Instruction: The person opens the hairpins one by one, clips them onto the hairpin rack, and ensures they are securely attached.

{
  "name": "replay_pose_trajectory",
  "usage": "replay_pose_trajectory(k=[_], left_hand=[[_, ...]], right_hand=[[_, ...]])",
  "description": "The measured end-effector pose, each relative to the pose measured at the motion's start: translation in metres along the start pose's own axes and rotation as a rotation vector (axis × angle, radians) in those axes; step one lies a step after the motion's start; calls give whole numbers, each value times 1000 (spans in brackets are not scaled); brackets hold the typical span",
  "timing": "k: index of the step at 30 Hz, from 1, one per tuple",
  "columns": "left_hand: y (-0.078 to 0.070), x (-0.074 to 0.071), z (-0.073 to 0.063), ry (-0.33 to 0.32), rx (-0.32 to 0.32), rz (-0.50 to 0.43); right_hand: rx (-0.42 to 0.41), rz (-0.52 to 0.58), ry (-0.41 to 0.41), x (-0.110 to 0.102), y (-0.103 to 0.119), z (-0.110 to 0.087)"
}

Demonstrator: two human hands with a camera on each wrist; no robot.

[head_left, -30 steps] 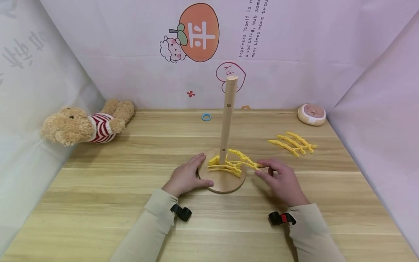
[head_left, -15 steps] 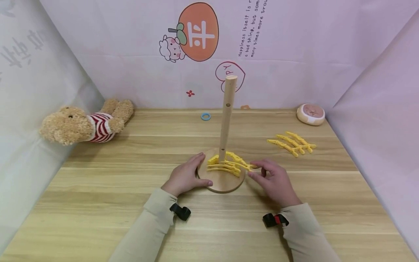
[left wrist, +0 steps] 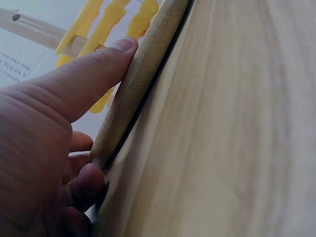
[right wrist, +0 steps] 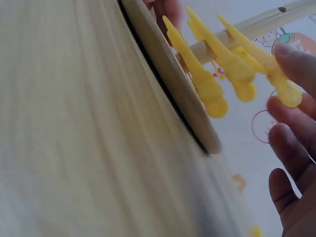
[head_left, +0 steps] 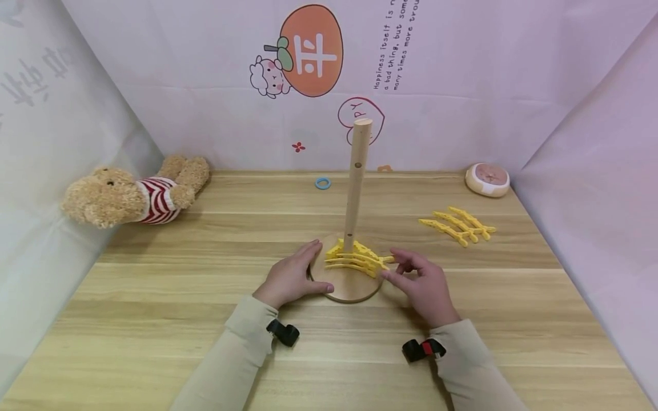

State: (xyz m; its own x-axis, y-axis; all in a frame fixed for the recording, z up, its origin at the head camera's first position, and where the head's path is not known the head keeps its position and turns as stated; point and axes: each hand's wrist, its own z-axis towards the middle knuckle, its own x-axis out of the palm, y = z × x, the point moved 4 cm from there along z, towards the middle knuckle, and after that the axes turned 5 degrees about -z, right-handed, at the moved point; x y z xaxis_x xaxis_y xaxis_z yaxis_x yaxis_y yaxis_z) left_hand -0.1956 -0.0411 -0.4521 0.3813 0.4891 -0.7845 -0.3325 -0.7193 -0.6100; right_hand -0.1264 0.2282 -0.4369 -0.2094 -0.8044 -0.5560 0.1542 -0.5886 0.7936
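A wooden stand (head_left: pixel 358 171) has an upright post on a round base (head_left: pixel 349 292). My left hand (head_left: pixel 295 277) holds the base's left rim; its thumb (left wrist: pixel 98 69) lies along the edge and the fingers curl behind. Two yellow alligator hair clips (right wrist: pixel 197 79) sit low around the post. A third yellow hair clip (right wrist: pixel 259 54) straddles the post above them, its handles between the thumb and forefinger of my right hand (head_left: pixel 424 285). The right hand's other fingers (right wrist: pixel 284 143) are spread loosely beside it. The post partly hides the clips' far arms.
Three more yellow hair clips (head_left: pixel 457 225) lie on the table at the right. A blue ring (head_left: pixel 323 183) and a cream-coloured rounded device (head_left: pixel 488 180) lie toward the back. A plush toy (head_left: pixel 139 197) in a striped shirt lies at the left, by the cloth wall (head_left: pixel 118 114).
My right hand has moved left with the hair clip, bringing its spread arms around the post. Its thumb and forefinger are now farther apart. The left hand keeps its place on the base.
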Motion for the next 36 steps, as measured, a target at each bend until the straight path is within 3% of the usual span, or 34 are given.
replay_pose_trajectory(k=[4, 8, 21, 36], left_hand=[[-1, 0, 0, 2, 2, 2], [-1, 0, 0, 6, 4, 10], [-3, 0, 2, 13, 15, 22], [-3, -2, 2, 23, 17, 29]], right_hand=[[199, 206, -4, 6, -12, 2], [300, 356, 4, 12, -18, 3], [286, 490, 36, 30, -9, 8], [294, 429, 13, 34, -7, 10]])
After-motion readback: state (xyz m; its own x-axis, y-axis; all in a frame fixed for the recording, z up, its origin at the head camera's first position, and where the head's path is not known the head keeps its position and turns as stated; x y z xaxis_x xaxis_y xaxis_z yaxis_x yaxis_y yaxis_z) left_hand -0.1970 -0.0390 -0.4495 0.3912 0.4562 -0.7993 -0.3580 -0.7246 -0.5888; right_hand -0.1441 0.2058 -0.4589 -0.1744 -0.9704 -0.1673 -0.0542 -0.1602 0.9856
